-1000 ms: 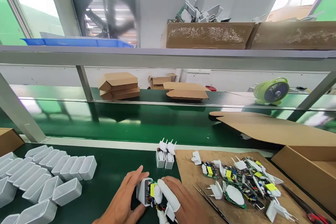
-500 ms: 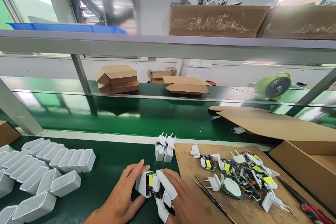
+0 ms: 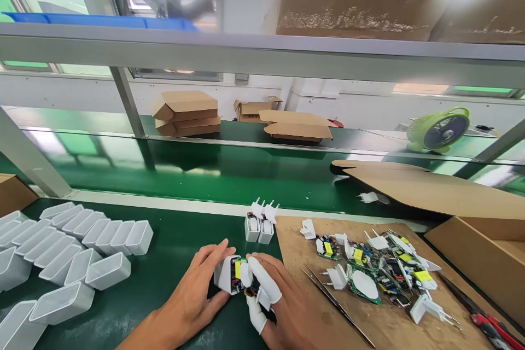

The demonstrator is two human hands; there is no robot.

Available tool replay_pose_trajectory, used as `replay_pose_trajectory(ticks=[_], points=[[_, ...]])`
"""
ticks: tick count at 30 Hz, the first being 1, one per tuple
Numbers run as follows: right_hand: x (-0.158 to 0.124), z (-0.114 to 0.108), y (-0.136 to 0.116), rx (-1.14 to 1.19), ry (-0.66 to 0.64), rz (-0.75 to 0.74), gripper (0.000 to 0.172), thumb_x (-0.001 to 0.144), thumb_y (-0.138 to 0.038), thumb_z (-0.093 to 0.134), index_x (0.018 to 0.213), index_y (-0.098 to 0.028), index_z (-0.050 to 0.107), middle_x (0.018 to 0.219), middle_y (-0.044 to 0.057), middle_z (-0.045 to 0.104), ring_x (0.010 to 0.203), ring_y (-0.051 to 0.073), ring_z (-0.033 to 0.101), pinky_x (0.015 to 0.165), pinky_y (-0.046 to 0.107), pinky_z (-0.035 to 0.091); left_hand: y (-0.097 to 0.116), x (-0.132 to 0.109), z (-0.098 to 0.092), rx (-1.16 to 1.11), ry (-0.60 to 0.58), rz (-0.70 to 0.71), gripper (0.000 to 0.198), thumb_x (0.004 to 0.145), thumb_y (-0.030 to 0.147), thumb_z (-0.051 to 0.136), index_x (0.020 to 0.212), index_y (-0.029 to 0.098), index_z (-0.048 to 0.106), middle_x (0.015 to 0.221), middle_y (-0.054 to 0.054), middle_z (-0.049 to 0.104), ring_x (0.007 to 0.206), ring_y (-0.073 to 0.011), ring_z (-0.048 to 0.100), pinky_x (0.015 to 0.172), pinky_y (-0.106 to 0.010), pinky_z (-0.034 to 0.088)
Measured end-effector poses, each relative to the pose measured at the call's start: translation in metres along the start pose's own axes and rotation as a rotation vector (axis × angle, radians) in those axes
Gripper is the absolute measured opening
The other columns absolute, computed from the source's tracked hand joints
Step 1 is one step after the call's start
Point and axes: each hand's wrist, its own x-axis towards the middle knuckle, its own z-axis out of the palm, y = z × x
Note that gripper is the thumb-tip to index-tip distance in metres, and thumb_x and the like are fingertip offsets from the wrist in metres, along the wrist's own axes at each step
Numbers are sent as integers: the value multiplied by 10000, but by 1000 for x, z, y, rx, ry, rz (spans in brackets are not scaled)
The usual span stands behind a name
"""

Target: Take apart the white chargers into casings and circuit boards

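My left hand (image 3: pixel 192 298) grips a white charger housing (image 3: pixel 225 274) lying on the green mat. My right hand (image 3: pixel 275 306), with white finger cots on some fingers, pinches a circuit board (image 3: pixel 239 276) with a yellow part and holds it at the housing's open end. Both hands are closed on these parts at the bottom centre. Two assembled white chargers (image 3: pixel 259 223) with prongs up stand just beyond the hands.
Rows of empty white housings (image 3: pixel 69 260) lie at the left. A brown board (image 3: pixel 369 322) at the right holds a pile of circuit boards and plug caps (image 3: pixel 375 270), tweezers (image 3: pixel 334 309) and a red-handled tool (image 3: pixel 492 328). Cardboard boxes (image 3: pixel 476 260) sit right; a green conveyor belt (image 3: pixel 205 175) runs behind.
The view has tilted down slightly. My hands stay together on the housing and board, with the board pressed a little further into the housing.
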Motion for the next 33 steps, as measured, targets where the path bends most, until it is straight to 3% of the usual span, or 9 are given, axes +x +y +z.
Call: replay_pose_trajectory(ticks=[7,13,19,22,24,26,29,33], points=[[1,-2,2,28,-28,-14,596,905,-33,452,1494,-119,420,1338,172,684,1284,272,643,1064,394,594,-4,0,1,-10,-4,-25,876,963,77,567,1651,372,113,1554,-67,547,1428,-285,439,1200,-543,436],[-1,0,4,36,-48,-44,596,910,-28,442,1502,-94,407,1375,186,660,1341,271,603,1085,387,575,-5,-3,3,-31,1,-21,835,964,83,557,1654,326,153,1553,-101,552,1430,-311,442,1187,-567,449],[-11,13,9,40,-85,-74,630,894,-2,423,1517,-94,404,1400,190,645,1388,294,561,1109,420,552,-4,-3,5,-75,-37,11,886,934,62,558,1658,364,147,1565,-83,534,1454,-297,441,1206,-544,443],[-9,10,11,104,-95,-69,604,956,-137,551,1538,-130,386,1415,186,636,1380,309,567,1113,438,549,-4,-3,5,-109,-64,7,892,951,119,610,1662,361,129,1582,-101,506,1425,-294,506,1207,-514,449],[-4,3,11,203,-138,-22,652,948,-321,681,1521,-170,410,1392,172,648,1301,300,625,1062,409,586,-3,-3,5,-143,-105,-16,890,970,151,603,1665,361,89,1583,-103,505,1394,-286,557,1192,-492,468],[-1,-3,11,291,-187,60,605,957,-383,679,1492,-216,452,1392,150,644,1231,266,667,1006,365,612,-2,-2,4,-190,-133,-53,821,999,172,551,1665,349,105,1557,-100,538,1350,-275,603,1171,-473,488],[-2,0,13,311,-163,144,463,1017,-263,567,1472,-279,484,1472,115,593,1282,223,654,1065,343,580,1,0,0,-316,-96,-124,730,1017,203,522,1655,309,182,1524,-112,572,1310,-264,633,1169,-461,485],[-7,20,18,320,-194,81,477,985,-126,545,1435,-284,540,1476,104,588,1356,225,607,1129,354,533,6,4,-11,-505,-56,-156,770,918,313,703,1604,263,355,1545,-129,554,1426,-314,532,1241,-507,377]])
